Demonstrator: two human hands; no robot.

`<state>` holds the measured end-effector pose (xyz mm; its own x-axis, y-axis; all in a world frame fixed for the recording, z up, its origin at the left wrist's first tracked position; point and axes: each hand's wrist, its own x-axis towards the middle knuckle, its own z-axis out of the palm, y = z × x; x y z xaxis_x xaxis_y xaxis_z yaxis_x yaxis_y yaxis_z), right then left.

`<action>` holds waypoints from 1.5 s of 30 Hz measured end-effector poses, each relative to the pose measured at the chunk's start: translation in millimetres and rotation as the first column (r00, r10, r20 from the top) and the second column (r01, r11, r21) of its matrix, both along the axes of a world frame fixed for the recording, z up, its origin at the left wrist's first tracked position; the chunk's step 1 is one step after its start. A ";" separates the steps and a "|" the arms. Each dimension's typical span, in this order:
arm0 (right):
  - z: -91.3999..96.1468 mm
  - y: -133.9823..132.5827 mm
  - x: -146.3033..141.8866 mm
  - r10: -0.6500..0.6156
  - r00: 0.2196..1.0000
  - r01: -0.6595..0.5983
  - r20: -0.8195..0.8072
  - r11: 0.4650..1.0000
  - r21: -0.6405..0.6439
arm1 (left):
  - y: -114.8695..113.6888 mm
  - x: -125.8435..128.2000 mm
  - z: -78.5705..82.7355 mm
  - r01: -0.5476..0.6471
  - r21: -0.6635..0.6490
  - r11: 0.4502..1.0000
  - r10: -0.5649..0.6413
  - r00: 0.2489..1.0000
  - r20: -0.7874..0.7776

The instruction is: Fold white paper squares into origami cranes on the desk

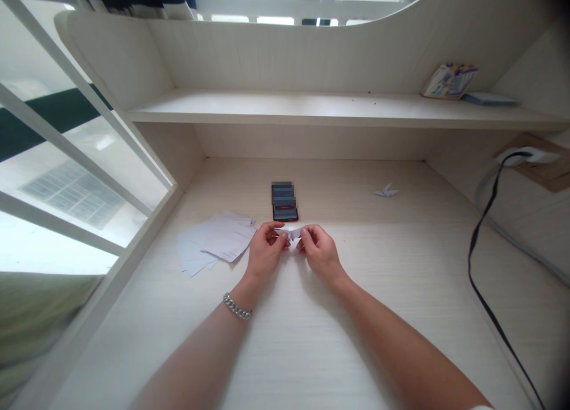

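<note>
A small folded piece of white paper (292,234) is held between both my hands over the pale wooden desk (285,339). My left hand (265,247), with a metal bracelet on its wrist, pinches the paper's left end. The right end is pinched by my right hand (317,248). Both hands hover just above the desk, in front of a dark phone (284,203) lying flat.
A loose pile of white paper sheets (216,241) lies left of my hands. A finished folded paper figure (386,191) sits far right. A black cable (483,261) runs from a wall plug (529,156) down the right side. A shelf above holds a box (449,80).
</note>
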<state>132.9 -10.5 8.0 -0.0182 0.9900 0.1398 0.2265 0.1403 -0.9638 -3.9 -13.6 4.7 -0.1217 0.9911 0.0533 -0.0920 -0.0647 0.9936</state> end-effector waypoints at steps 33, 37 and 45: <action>0.1 10.6 12.2 0.243 0.969 -0.248 -0.049 0.950 -0.190 | -0.7 -7.2 3.6 0.280 -0.103 0.955 -0.298 0.889 -0.349; 1.6 13.2 13.4 0.284 0.944 -0.321 -0.167 0.907 -0.272 | -0.5 -7.0 1.6 0.287 -0.094 0.953 -0.302 0.889 -0.346; 5.5 11.8 13.9 0.385 0.912 -0.409 -0.138 0.870 -0.274 | -0.7 -6.7 2.7 0.278 -0.113 0.954 -0.296 0.936 -0.191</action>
